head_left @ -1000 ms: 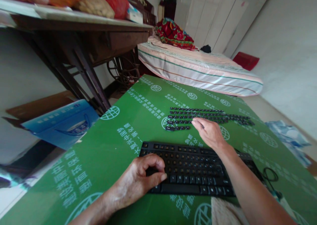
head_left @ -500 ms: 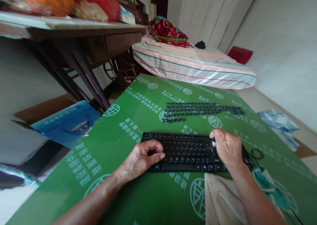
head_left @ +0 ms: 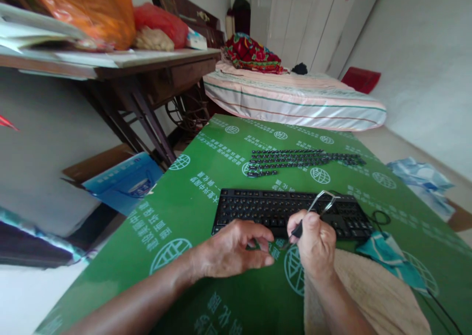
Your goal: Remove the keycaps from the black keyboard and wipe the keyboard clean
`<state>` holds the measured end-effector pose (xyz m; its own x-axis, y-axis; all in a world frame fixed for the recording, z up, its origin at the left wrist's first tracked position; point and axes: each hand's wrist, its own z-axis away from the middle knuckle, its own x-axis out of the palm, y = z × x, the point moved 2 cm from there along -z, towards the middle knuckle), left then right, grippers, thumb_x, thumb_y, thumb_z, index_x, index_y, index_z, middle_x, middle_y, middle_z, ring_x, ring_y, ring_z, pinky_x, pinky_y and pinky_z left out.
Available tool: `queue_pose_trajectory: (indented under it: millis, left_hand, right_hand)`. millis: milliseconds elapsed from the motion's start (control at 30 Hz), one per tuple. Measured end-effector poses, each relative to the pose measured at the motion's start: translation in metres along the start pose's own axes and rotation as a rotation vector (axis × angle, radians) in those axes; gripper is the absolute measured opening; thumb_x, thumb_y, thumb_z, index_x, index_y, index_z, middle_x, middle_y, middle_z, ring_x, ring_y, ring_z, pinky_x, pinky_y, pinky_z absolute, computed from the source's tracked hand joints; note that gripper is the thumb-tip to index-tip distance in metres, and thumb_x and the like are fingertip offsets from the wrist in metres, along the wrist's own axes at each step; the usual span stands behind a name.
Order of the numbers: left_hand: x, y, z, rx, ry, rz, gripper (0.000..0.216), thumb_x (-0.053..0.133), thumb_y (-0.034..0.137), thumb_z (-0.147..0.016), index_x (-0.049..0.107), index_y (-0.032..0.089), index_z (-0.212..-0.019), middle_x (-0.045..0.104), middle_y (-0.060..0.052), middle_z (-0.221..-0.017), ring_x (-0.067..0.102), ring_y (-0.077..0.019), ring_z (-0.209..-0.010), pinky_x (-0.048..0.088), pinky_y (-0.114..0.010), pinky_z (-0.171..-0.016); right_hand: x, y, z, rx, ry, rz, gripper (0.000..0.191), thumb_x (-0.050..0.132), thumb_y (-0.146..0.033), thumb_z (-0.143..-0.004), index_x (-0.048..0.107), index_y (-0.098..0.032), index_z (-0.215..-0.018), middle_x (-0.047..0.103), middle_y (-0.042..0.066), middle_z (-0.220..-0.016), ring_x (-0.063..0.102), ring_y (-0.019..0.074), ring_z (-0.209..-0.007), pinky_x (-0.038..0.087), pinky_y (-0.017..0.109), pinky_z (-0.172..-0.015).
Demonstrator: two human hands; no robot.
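Note:
A black keyboard (head_left: 280, 209) with many keycaps removed lies on a green printed sheet (head_left: 206, 167). Rows of loose black keycaps (head_left: 295, 158) are laid out beyond it. My right hand (head_left: 313, 244) is closed around the dark handle of a wire keycap puller (head_left: 320, 202), whose loops point up over the keyboard's near edge. My left hand (head_left: 236, 249) hovers just in front of the keyboard, fingers half curled and apart, holding nothing that I can see.
A dark wooden table (head_left: 147, 69) with bags stands at the left, a blue box (head_left: 121, 182) beneath it. A striped mattress (head_left: 295, 101) lies behind. A beige towel (head_left: 368, 295) and teal cloth (head_left: 387, 258) sit at right, a cable (head_left: 379, 219) beside the keyboard.
My right hand came back from the keycap rows and now holds the wire puller near the keyboard's front. My left hand slid off the keyboard's left end toward the middle.

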<state>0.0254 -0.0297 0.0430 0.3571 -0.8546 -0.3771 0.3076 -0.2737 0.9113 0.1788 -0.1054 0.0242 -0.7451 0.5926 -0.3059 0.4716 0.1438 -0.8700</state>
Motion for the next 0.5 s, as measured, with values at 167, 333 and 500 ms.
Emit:
queue_pose_trajectory:
  millis: [167,333,500]
  left_hand:
    - [0.034,-0.009,0.011,-0.061,-0.062,0.164,0.022,0.057,0.034,-0.08,0.066,0.014,-0.08,0.062,0.001,-0.068,0.052,-0.0117,-0.062,0.04,-0.021,-0.056]
    - [0.049,-0.023,0.02,-0.08,0.011,0.174,0.028,0.052,0.03,-0.084,0.063,0.012,-0.066,0.059,0.0,-0.062,0.051,-0.0104,-0.059,0.038,-0.019,-0.057]
    - [0.048,-0.03,0.022,0.018,0.106,0.034,0.025,0.05,0.021,-0.085,0.062,0.012,-0.065,0.059,0.0,-0.063,0.054,-0.0109,-0.061,0.038,-0.019,-0.057]
  right_hand:
    - [0.009,-0.004,0.015,0.036,-0.044,-0.047,0.066,0.016,-0.056,-0.092,0.052,-0.018,-0.051,0.047,-0.001,-0.041,0.046,0.0085,-0.038,0.036,0.018,-0.04]
    - [0.012,0.004,0.029,0.171,-0.202,-0.119,0.053,0.032,-0.055,-0.089,0.052,-0.018,-0.056,0.047,-0.002,-0.044,0.046,0.0085,-0.04,0.036,0.018,-0.04]
    - [0.011,0.01,0.035,0.463,-0.485,-0.174,0.032,0.058,-0.048,-0.078,0.054,-0.017,-0.071,0.048,-0.006,-0.041,0.039,0.006,-0.035,0.03,0.017,-0.037]
